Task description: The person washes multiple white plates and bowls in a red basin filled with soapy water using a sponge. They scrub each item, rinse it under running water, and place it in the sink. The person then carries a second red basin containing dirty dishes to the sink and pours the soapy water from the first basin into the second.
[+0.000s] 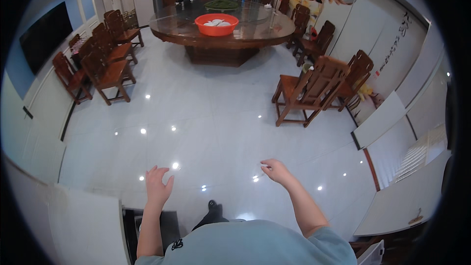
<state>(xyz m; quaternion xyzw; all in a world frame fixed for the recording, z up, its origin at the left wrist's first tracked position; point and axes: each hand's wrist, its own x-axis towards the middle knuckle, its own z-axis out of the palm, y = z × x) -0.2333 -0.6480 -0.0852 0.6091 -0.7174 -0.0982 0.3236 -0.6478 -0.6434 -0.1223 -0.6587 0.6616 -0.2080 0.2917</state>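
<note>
My left hand (158, 186) hangs in the air over the floor, its fingers apart and nothing in it. To the right, my right hand (275, 170) is also raised over the floor, fingers slightly bent, thumb apart, holding nothing. Neither touches anything. Ahead stands a large round wooden dining table (169, 32) with a glass turntable (254, 16). Near its front edge sits an orange-red plastic basin (216, 31) with white pieces (218, 23) inside, perhaps dishes. Behind the basin lies a round green centrepiece (222, 5).
Glossy tiles cover the floor (206, 117). Wooden chairs (110, 75) line the left wall below a dark television (48, 36). On the right, another wooden chair (312, 88) stands out from the fish-painted wall (357, 22). A white door (397, 202) with a handle is at the lower right.
</note>
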